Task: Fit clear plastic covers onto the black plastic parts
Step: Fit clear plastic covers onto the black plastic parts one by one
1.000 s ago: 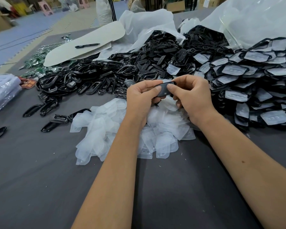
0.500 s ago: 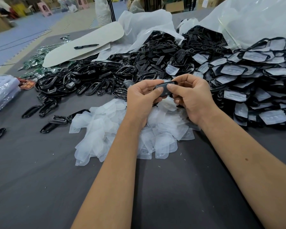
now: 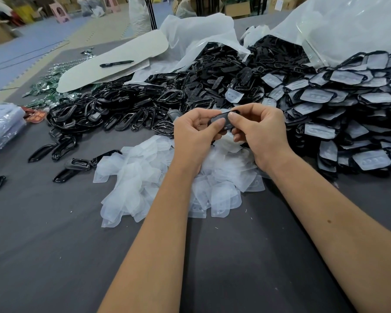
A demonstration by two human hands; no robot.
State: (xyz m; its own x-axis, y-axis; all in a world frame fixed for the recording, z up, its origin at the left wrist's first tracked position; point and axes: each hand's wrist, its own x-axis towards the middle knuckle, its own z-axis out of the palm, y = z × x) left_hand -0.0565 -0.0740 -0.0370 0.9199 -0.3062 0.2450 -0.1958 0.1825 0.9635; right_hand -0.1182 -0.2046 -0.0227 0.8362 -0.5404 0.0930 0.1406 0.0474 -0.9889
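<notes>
on the grey worktop [image 3: 54,245] nearest the viewer lies a heap of clear covers [image 3: 145,181]. just above that heap, the left hand [image 3: 194,134] and right hand [image 3: 260,134] both pinch one black part [image 3: 222,124] between curled fingers and thumbs. right of the heap sit covered parts [image 3: 339,114]; beyond it, bare black parts [image 3: 127,109] and a pen [image 3: 116,63].

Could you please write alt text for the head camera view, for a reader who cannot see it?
Both hands, left hand and right hand, pinch one black plastic part above a pile of clear covers on a grey table. Uncovered black parts lie heaped behind, covered ones at right.
</notes>
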